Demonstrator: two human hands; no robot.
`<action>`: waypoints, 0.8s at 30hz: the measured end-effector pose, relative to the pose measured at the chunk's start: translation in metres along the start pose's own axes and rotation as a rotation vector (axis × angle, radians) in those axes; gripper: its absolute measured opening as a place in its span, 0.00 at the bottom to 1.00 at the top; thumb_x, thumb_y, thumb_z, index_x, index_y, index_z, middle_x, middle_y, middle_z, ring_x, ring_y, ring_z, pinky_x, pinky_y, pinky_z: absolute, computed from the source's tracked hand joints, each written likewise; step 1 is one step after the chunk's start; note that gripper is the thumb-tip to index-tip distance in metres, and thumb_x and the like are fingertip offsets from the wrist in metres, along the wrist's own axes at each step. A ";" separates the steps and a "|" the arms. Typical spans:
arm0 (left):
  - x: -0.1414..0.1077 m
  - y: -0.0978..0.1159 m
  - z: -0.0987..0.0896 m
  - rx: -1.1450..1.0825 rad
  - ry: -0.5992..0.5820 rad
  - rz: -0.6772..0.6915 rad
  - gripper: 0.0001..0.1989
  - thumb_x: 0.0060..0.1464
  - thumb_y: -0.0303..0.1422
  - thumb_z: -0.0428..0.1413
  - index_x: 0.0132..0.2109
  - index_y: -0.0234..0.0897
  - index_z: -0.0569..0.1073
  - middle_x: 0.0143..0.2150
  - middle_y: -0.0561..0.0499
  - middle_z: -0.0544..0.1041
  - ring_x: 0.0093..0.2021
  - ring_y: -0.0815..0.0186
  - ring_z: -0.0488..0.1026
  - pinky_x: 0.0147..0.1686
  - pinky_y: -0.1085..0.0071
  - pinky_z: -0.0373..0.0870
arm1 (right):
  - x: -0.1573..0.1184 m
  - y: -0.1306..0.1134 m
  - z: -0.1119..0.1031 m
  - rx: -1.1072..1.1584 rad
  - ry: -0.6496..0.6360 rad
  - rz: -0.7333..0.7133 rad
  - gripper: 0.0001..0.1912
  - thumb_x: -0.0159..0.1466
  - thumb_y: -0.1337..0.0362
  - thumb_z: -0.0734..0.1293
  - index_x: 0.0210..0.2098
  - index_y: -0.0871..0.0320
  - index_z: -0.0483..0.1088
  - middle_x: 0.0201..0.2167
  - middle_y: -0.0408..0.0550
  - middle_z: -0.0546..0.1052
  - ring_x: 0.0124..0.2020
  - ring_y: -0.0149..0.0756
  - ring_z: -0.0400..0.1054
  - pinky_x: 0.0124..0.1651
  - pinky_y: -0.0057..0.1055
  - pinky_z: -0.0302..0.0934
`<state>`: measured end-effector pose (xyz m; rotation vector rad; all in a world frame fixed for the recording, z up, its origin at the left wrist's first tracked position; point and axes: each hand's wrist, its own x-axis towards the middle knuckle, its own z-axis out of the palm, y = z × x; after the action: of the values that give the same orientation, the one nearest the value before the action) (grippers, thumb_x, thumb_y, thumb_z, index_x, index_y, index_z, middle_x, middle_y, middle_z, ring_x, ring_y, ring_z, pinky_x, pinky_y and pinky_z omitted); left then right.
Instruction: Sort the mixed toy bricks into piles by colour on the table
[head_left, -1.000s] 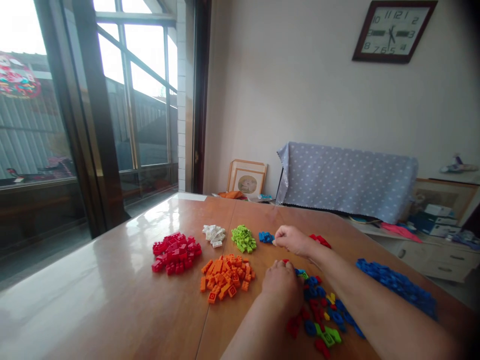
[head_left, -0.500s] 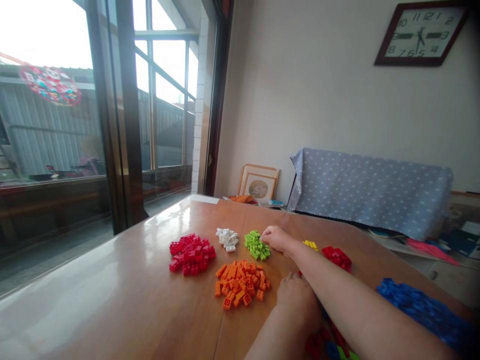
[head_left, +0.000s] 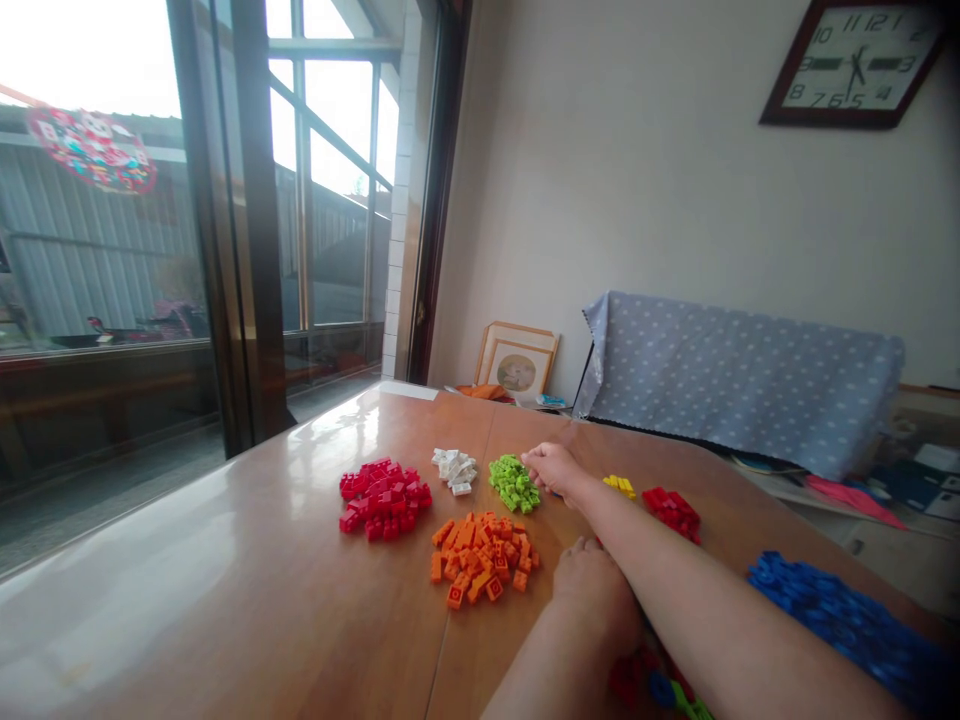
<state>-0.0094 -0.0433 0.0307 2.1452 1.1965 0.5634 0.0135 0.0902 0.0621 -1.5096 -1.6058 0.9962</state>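
Sitting beyond and right of the orange pile [head_left: 486, 558], the right hand [head_left: 556, 470] has its fingers [head_left: 532, 460] bunched at the right edge of the green pile [head_left: 513, 486]; can't tell whether they pinch a brick; left hand [head_left: 592, 585] is right of the orange pile, knuckles curled, tips hidden, so can't tell if it grips anything; mixed pieces [head_left: 661, 690], partly covered by the arms, lie right of and nearer than orange; green pile just beyond orange; white pile [head_left: 454, 470] beyond it, slightly left; crimson pile [head_left: 385, 498] to its left; yellow bricks [head_left: 619, 486] beyond and right of orange; red bricks [head_left: 672, 512] farther right; blue heap [head_left: 840, 620] farthest right; all on the table [head_left: 292, 600].
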 end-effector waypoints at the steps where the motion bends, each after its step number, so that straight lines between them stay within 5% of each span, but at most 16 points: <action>1: 0.000 0.000 0.000 0.063 0.016 0.012 0.36 0.43 0.36 0.63 0.62 0.40 0.69 0.60 0.34 0.70 0.58 0.37 0.65 0.57 0.49 0.60 | -0.002 0.000 -0.003 0.011 0.004 -0.003 0.16 0.59 0.52 0.70 0.31 0.58 0.66 0.20 0.40 0.70 0.18 0.25 0.60 0.18 0.21 0.50; 7: -0.004 0.007 -0.006 0.248 0.037 -0.081 0.26 0.52 0.40 0.56 0.56 0.32 0.72 0.53 0.32 0.75 0.53 0.45 0.71 0.53 0.54 0.69 | -0.032 0.003 -0.039 0.068 0.059 -0.032 0.11 0.61 0.56 0.67 0.32 0.58 0.68 0.23 0.41 0.72 0.18 0.23 0.60 0.19 0.20 0.49; 17: 0.000 0.005 -0.010 0.304 0.035 -0.112 0.17 0.54 0.30 0.50 0.50 0.36 0.75 0.49 0.37 0.78 0.49 0.50 0.76 0.47 0.60 0.73 | -0.143 0.058 -0.160 -0.080 0.108 0.049 0.13 0.60 0.53 0.66 0.34 0.57 0.67 0.25 0.40 0.70 0.20 0.24 0.58 0.22 0.21 0.48; 24: 0.001 0.003 -0.013 0.311 0.077 -0.123 0.13 0.52 0.29 0.51 0.43 0.41 0.76 0.44 0.41 0.80 0.45 0.51 0.77 0.41 0.62 0.72 | -0.174 0.113 -0.187 -0.395 0.068 0.134 0.07 0.57 0.60 0.64 0.29 0.58 0.67 0.22 0.41 0.69 0.24 0.28 0.61 0.25 0.23 0.51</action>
<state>-0.0152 -0.0397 0.0419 2.2999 1.5312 0.4316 0.2427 -0.0691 0.0477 -1.9140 -1.7421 0.7126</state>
